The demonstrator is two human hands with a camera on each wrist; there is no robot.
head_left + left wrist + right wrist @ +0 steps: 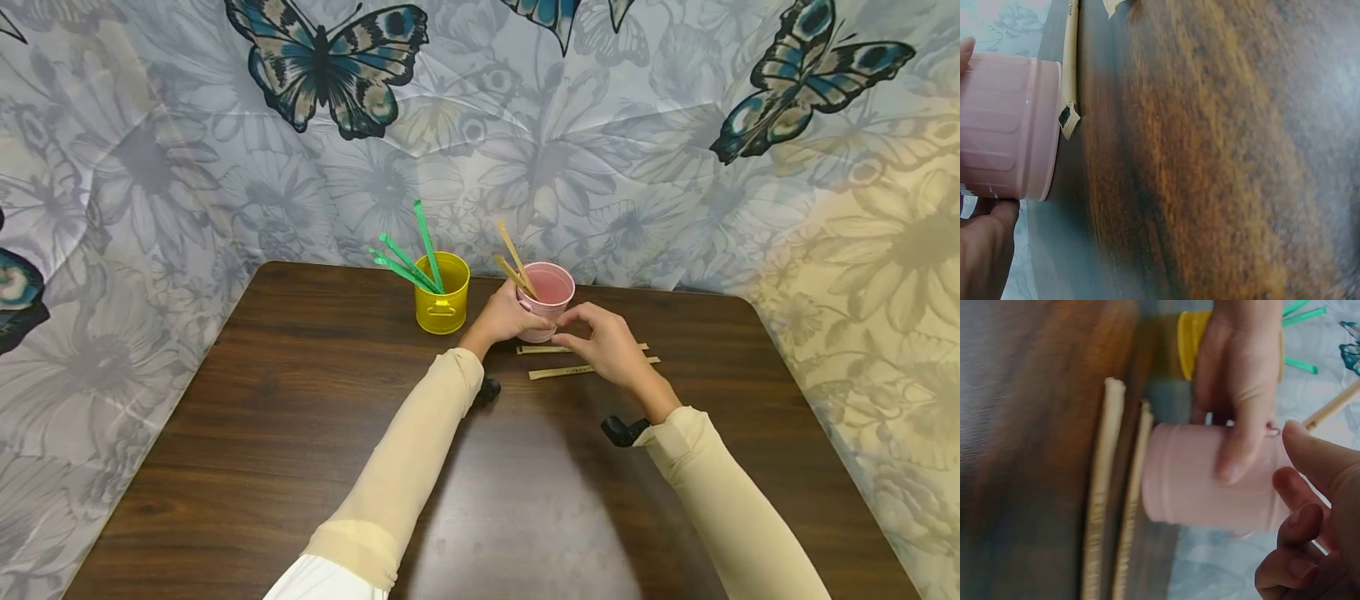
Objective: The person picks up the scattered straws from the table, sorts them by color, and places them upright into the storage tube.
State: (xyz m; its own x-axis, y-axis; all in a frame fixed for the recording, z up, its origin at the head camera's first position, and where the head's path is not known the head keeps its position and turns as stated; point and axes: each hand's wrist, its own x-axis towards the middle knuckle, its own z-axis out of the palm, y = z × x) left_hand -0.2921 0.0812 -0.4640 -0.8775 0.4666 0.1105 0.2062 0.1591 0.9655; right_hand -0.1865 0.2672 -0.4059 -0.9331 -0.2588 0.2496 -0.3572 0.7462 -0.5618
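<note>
A small pink bucket (550, 287) stands on the table, with tan paper-wrapped sticks (516, 265) leaning out over its left rim. My left hand (506, 317) grips its left side, the thumb lying across the front in the right wrist view. At the bucket's right side is my right hand (607, 342), fingers loosely bent. A gap shows between its thumb and index finger (1288, 481), with nothing held there; whether a fingertip touches the bucket I cannot tell. Two more wrapped sticks (558, 372) lie side by side in front of the bucket, partly behind my right hand.
Left of the pink bucket stands a yellow bucket (442, 312) with several green wrapped sticks (426, 242) leaning out. The dark wooden table (300, 400) ends at a back edge just behind both buckets. Beyond it hangs a butterfly-patterned cloth (540, 150).
</note>
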